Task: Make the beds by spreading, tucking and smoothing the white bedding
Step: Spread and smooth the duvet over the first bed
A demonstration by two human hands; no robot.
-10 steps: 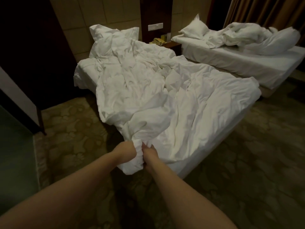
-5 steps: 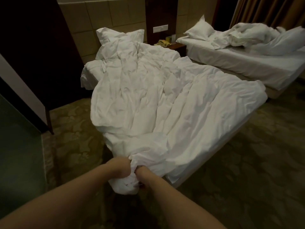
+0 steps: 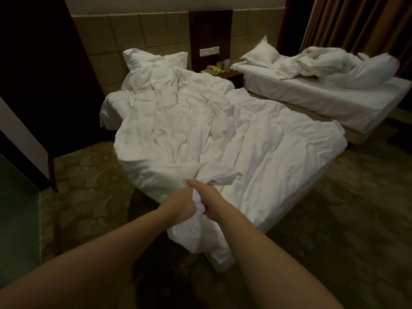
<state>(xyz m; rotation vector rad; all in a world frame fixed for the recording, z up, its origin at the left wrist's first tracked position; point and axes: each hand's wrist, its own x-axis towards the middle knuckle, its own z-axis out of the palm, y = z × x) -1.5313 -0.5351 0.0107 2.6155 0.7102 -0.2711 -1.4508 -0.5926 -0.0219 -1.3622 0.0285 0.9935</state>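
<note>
White duvet [image 3: 200, 134]; brown floral-patterned carpet [image 3: 334, 208]

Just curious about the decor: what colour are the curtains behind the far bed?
The curtains are golden brown, best seen in the head view.

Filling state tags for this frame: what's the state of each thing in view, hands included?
near duvet, spread over the near bed, wrinkled, foot corner bunched
left hand, grips the bunched corner
right hand, grips the same corner
near pillow, at the head end, creased
far duvet, heaped, unspread
far bed sheet, exposed, fairly flat
curtain, drawn
</note>
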